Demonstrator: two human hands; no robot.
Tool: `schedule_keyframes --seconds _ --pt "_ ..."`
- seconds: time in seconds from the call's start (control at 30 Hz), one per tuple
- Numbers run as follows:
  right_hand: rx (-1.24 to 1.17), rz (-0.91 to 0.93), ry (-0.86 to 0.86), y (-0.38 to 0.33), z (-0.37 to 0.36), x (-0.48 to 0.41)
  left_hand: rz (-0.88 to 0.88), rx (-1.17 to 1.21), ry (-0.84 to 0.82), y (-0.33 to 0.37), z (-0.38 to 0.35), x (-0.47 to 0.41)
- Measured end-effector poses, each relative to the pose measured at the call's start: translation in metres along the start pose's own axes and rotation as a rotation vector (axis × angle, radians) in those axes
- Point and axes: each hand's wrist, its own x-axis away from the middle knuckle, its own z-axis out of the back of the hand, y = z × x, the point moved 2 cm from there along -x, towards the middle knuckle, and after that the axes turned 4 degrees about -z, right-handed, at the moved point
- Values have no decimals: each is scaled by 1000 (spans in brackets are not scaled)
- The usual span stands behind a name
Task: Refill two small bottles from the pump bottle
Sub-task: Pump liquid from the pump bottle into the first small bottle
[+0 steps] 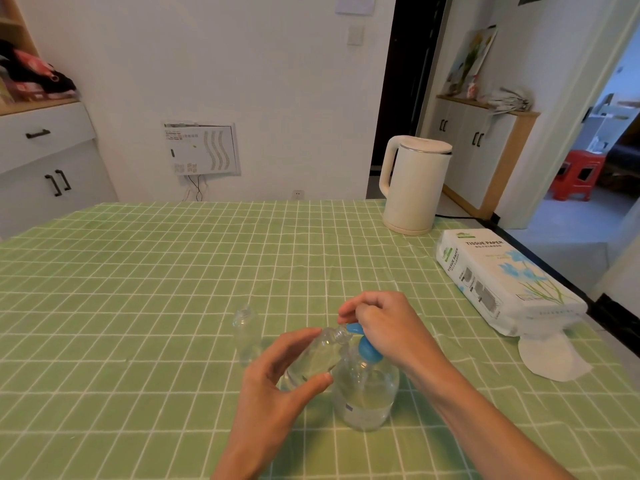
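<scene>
Green checked tablecloth (138, 289); kettle (414, 185), tissue pack (502, 282) far right. Left hand (277, 368) grips tilted small bottle (311, 362); right hand (384, 327) presses pump bottle (367, 393).

- The counter (138, 289) wears a light green cloth crossed by thin white lines that make a grid of rectangles.
- The pump bottle (363, 393) is clear, with a bright blue pump head and a pale label low on its side.
- Both small bottles are clear and colourless: one tilted in the hands (311, 362), one standing (246, 336) by itself.
- The kettle (412, 185) is cream, with a thin silver band under the lid.
- The tissue pack (502, 282) is white, printed with blue flowers, green stems and dark lettering.
- The stool (576, 174) through the doorway is red.
- The cupboards (478, 147) are white, trimmed in light wood, with black handles.
</scene>
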Motion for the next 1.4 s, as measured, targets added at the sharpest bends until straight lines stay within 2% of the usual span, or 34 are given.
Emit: schedule_keyframes --seconds 1.4 --pt "48 -13 3 -3 3 3 -19 -2 14 7 2 -1"
